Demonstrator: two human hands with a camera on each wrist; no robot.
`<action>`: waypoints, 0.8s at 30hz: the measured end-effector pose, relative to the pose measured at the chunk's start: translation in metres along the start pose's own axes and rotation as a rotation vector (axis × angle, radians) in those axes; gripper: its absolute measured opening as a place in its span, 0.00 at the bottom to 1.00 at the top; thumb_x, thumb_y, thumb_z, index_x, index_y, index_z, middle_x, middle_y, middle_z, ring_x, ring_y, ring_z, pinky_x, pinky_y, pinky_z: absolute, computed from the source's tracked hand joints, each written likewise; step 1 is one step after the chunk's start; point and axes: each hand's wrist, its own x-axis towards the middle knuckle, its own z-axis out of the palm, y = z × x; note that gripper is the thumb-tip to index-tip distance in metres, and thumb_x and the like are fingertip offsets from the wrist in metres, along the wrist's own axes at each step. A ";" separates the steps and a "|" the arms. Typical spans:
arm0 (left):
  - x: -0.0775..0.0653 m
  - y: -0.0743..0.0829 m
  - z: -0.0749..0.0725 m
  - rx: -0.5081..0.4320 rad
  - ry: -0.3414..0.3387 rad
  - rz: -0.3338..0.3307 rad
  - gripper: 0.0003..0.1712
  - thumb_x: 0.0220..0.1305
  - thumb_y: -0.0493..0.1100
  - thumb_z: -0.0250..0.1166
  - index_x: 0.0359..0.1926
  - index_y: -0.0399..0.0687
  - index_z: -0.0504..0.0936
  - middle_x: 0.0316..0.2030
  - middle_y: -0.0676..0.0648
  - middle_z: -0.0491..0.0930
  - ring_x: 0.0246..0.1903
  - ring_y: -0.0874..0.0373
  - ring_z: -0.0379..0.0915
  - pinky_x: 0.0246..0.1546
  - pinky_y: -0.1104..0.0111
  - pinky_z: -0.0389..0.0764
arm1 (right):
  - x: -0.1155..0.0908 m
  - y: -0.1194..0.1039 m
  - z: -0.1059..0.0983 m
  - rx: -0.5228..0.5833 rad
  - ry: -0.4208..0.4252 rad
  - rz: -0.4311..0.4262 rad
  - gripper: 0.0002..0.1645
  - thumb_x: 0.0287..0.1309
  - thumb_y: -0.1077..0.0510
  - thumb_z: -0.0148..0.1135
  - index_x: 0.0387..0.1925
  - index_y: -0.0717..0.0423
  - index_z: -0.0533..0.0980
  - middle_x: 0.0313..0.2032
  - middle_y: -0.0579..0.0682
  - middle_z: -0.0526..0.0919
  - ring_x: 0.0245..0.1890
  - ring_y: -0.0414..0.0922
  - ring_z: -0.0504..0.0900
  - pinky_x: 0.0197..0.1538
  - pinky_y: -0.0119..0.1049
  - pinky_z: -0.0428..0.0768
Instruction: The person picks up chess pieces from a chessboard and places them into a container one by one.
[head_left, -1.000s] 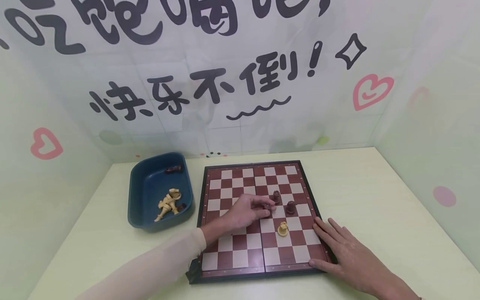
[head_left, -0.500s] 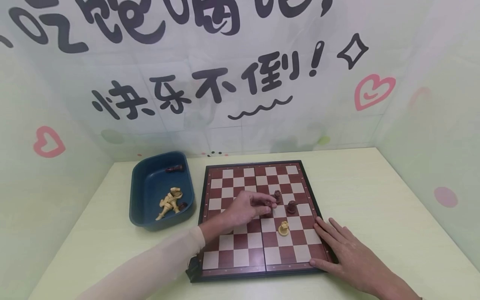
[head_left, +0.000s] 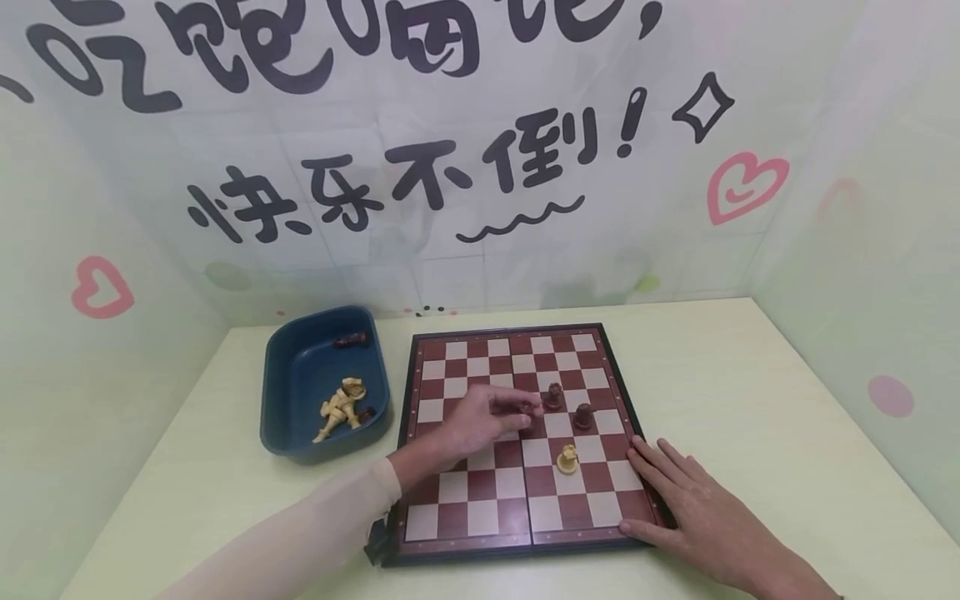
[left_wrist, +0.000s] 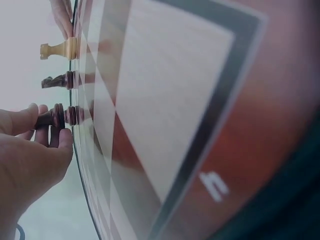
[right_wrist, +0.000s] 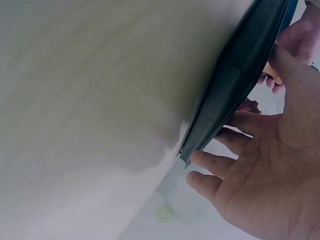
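Observation:
My left hand (head_left: 480,421) reaches over the middle of the chessboard (head_left: 498,512). Its thumb and fingers pinch a dark chess piece (left_wrist: 48,118), mostly covered by the fingers in the head view. In the left wrist view the piece's base overlaps another dark piece (head_left: 553,395) standing just beyond the fingertips. To the right stands a dark knight (head_left: 583,416), and nearer the front a cream rook (head_left: 567,458). My right hand (head_left: 693,500) rests on the board's right border near the front corner, its fingers extended; the right wrist view shows them along the dark rim (right_wrist: 225,92).
A blue tub (head_left: 277,400) stands left of the board, holding several cream pieces (head_left: 341,410) and some dark ones, one of them (head_left: 350,340) lying near the back. Patterned walls close in the table (head_left: 697,358) at the back and sides.
My left hand has drawn back slightly to the left with the pinched piece, leaving a wider gap to the dark piece beyond it. My right hand stays at the board's edge.

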 end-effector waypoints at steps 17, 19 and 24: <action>-0.015 0.002 -0.028 0.010 0.057 0.071 0.17 0.68 0.32 0.67 0.56 0.37 0.84 0.47 0.48 0.87 0.50 0.55 0.82 0.53 0.64 0.80 | 0.000 0.000 0.001 0.001 -0.005 0.000 0.53 0.59 0.25 0.62 0.72 0.56 0.69 0.75 0.46 0.63 0.73 0.58 0.60 0.67 0.58 0.66; -0.017 0.003 -0.030 -0.011 0.065 0.062 0.17 0.68 0.32 0.67 0.56 0.38 0.84 0.47 0.47 0.87 0.50 0.55 0.82 0.53 0.64 0.80 | 0.000 0.000 0.001 0.003 -0.001 0.001 0.53 0.59 0.25 0.62 0.73 0.55 0.69 0.75 0.46 0.63 0.74 0.58 0.60 0.70 0.53 0.63; -0.020 -0.001 -0.037 -0.031 0.092 0.052 0.17 0.68 0.32 0.67 0.57 0.36 0.83 0.48 0.46 0.87 0.51 0.53 0.82 0.54 0.64 0.80 | -0.001 0.001 0.002 0.011 -0.001 0.003 0.52 0.59 0.25 0.61 0.73 0.55 0.68 0.75 0.46 0.62 0.74 0.57 0.59 0.76 0.38 0.50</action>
